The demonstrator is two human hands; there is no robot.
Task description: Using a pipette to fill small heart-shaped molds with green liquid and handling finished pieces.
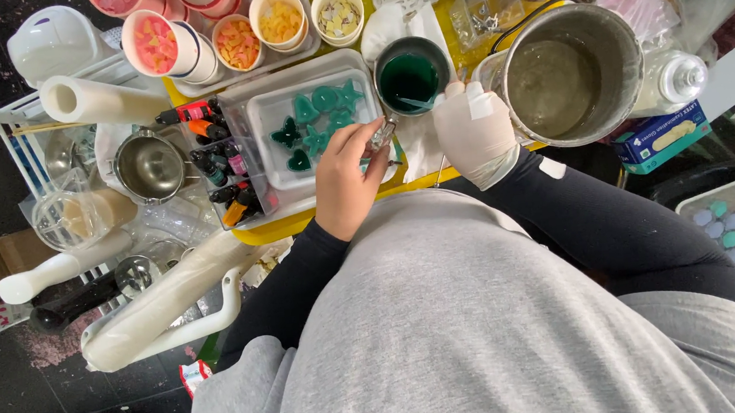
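Note:
My bare left hand (345, 177) grips the handle of a small metal cup (411, 75) holding dark green liquid, at the front of the yellow table (275, 229). My right hand (472, 129), in a white glove, holds a thin pale stick (418, 101) whose tip dips into the green liquid. Just left of the cup lies a clear mould (314, 117) filled with teal shapes: hearts, stars and a butterfly. The mould rests in a white tray (236, 98).
A large steel pot (570, 70) of cloudy liquid stands right of the cup. Cups of coloured chips (239, 39) line the back. Small dye bottles (221, 162), a small steel pan (148, 166), a paper roll (97, 100), a glove box (662, 138) and pastel pieces (734, 234) surround.

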